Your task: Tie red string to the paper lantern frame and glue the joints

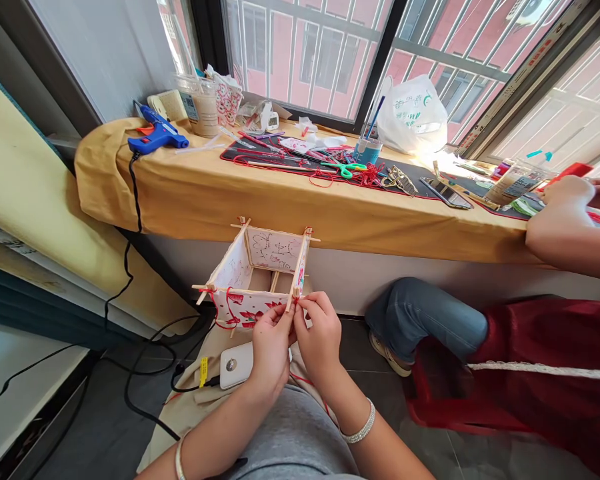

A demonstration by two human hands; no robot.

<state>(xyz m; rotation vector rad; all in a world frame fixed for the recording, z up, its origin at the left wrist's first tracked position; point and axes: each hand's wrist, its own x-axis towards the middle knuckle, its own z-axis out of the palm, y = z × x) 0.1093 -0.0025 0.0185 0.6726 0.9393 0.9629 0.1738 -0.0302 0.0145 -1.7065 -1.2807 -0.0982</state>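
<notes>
Paper box in left hand, right hand

No wording is coming through clearly anywhere. The white plastic carrier bag is showing green printed characters, but they are too creased to read. The strip along the window frame is carrying small red lettering, too slanted and small to make out. The plastic cup and the clear jar are wearing printed labels, also illegible. The yellow cable tag is too small to read, and the paper-panelled stick frame is displaying only drawn flowers and sketches.
</notes>
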